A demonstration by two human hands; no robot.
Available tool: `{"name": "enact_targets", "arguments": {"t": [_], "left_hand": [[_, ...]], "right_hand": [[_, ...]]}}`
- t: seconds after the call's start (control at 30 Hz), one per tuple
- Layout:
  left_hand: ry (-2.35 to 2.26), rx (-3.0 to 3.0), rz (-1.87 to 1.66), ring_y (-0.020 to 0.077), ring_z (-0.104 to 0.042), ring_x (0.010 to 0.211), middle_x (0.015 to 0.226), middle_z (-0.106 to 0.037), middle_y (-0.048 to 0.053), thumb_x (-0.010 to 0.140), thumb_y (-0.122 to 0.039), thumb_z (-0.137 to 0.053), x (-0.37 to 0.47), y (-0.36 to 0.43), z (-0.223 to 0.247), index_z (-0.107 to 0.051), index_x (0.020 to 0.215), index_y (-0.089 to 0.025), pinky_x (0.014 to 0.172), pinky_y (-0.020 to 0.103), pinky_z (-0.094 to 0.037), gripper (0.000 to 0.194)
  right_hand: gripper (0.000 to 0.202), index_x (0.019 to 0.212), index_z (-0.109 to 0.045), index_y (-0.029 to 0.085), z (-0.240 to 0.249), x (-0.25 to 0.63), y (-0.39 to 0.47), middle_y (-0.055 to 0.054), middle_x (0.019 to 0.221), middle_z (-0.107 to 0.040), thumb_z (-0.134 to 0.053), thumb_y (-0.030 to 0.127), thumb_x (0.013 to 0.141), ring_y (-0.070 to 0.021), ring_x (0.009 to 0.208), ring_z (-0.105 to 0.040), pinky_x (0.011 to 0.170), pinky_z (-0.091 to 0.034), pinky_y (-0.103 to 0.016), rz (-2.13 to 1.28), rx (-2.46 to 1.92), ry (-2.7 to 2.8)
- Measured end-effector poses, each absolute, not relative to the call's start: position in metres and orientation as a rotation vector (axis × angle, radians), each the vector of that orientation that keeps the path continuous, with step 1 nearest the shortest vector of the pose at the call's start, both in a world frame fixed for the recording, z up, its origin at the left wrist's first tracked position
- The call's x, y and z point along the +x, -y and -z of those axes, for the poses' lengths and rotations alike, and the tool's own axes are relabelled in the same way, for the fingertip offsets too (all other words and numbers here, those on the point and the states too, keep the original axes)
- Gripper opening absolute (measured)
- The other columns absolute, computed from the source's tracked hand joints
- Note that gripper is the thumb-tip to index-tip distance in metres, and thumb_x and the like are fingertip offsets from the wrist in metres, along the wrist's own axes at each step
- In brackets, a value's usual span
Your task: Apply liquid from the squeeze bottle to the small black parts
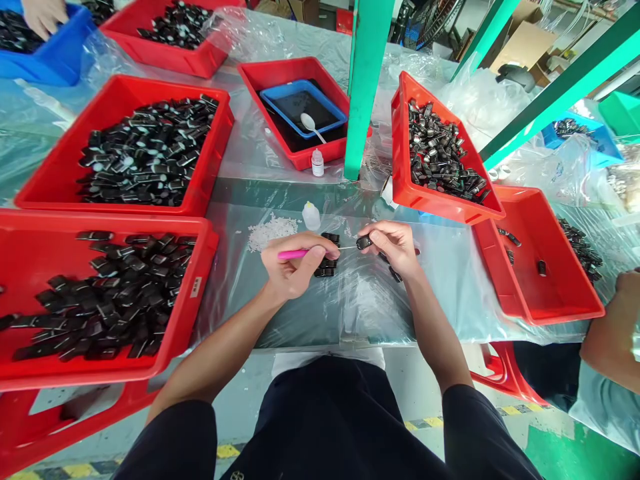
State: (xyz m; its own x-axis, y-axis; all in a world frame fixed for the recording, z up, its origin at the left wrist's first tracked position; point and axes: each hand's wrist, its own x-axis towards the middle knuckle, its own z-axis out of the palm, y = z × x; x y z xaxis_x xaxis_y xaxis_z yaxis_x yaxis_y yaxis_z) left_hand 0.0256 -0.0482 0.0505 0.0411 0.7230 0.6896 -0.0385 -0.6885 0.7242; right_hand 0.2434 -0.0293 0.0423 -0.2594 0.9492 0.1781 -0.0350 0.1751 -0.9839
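My left hand (295, 263) is closed round a pink-handled tool (294, 254) with a thin shaft that points right. Its tip is close to a small glossy black part (364, 242) pinched in the fingers of my right hand (393, 243); whether they touch I cannot tell. Several similar black parts (326, 268) lie on the table beneath my left fingers, and a few more (394, 272) lie under my right hand. Behind my left hand are a heap of small whitish pieces (273, 232) and a white squeeze bottle (311, 217).
Red bins of black parts stand at left (213, 247) and right (450, 210). A red bin (555, 293) holds a few parts. A green post (367, 87) rises beside a red tray (300, 160) containing a blue tray (305, 127) and spoon (309, 123). Another person's arm (610, 333) is at right.
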Motion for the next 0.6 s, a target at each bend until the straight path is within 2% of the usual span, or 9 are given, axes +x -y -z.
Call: {"name": "enact_targets", "arguments": {"t": [0.17, 0.33, 0.5, 0.6], "left_hand": [[-0.678, 1.691, -1.646, 0.0144, -0.073, 0.059, 0.068, -0.078, 0.005, 0.101, -0.035, -0.068, 0.0251, 0.0475, -0.0505, -0.081, 0.082, -0.018, 0.055, 0.024, -0.058, 0.028], [-0.657, 1.663, -1.639, 0.0137, -0.073, 0.057, 0.069, -0.078, 0.005, 0.101, -0.033, -0.067, 0.0248, 0.0458, -0.0504, -0.081, 0.084, -0.018, 0.053, 0.023, -0.058, 0.028], [-0.746, 1.695, -1.612, 0.0147, -0.074, 0.059, 0.069, -0.078, 0.006, 0.100, -0.043, -0.068, 0.0241, 0.0465, -0.0510, -0.080, 0.079, -0.017, 0.054, 0.024, -0.059, 0.035], [-0.745, 1.688, -1.612, 0.0146, -0.074, 0.059, 0.070, -0.079, 0.005, 0.100, -0.041, -0.068, 0.0243, 0.0470, -0.0511, -0.080, 0.080, -0.018, 0.055, 0.024, -0.059, 0.033]], "right_hand": [[0.050, 0.086, -0.078, 0.019, -0.0449, 0.2436, 0.0301, -0.002, 0.073, -0.071, -0.075, 0.069, 0.089, -0.0108, 0.053, -0.059, 0.050, -0.048, -0.025, -1.266, -0.929, 1.523], [0.048, 0.087, -0.078, 0.020, -0.0466, 0.2432, 0.0312, -0.002, 0.077, -0.072, -0.075, 0.068, 0.089, -0.0101, 0.054, -0.058, 0.053, -0.052, -0.025, -1.259, -0.924, 1.526], [0.050, 0.082, -0.077, 0.021, -0.0473, 0.2407, 0.0326, 0.000, 0.074, -0.068, -0.075, 0.071, 0.086, -0.0101, 0.053, -0.052, 0.059, -0.061, -0.030, -1.230, -0.958, 1.497], [0.048, 0.082, -0.077, 0.021, -0.0482, 0.2401, 0.0331, 0.000, 0.074, -0.067, -0.076, 0.069, 0.087, -0.0098, 0.054, -0.051, 0.063, -0.063, -0.031, -1.230, -0.948, 1.489]]}}
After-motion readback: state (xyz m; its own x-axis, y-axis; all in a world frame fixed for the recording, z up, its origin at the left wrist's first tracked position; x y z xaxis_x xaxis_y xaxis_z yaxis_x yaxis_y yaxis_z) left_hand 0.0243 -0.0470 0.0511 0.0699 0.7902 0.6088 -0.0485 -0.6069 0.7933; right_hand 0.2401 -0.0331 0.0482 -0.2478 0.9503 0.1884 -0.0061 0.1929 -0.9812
